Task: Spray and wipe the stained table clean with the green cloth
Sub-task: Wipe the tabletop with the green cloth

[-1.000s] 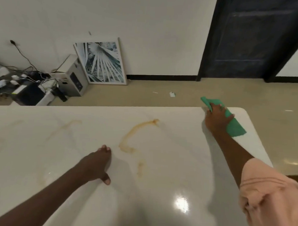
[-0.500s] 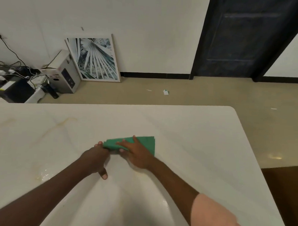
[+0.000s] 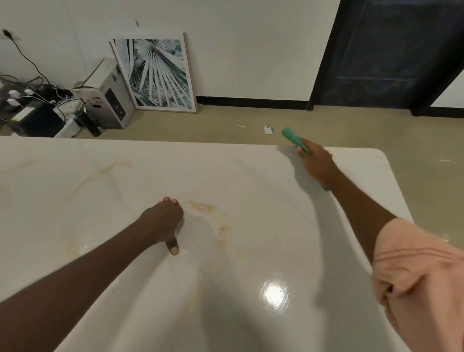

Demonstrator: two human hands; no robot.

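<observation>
The white glossy table (image 3: 252,176) fills the lower view. My right hand (image 3: 315,163) presses flat on the green cloth (image 3: 291,136) at the table's far edge near the right corner. One end of the cloth sticks out past the edge, and a sliver shows under my wrist. My left hand (image 3: 165,220) rests on the table's middle with its fingers down and thumb spread, holding nothing. A smeared brown stain (image 3: 205,207) lies just right of my left hand and trails down to a fainter patch. A pale streak (image 3: 114,168) marks the far left. No spray bottle is in view.
Beyond the table on the floor, a framed leaf print (image 3: 155,71) leans on the wall beside a white box (image 3: 109,96) and a tangle of cables and devices (image 3: 29,105). A dark door (image 3: 390,49) stands at the far right. A paper scrap (image 3: 268,129) lies on the floor.
My right hand swept the cloth from the far right corner to the middle over the brown stain, then back out to the far edge. The stain is now smeared and smaller. My left hand stayed put.
</observation>
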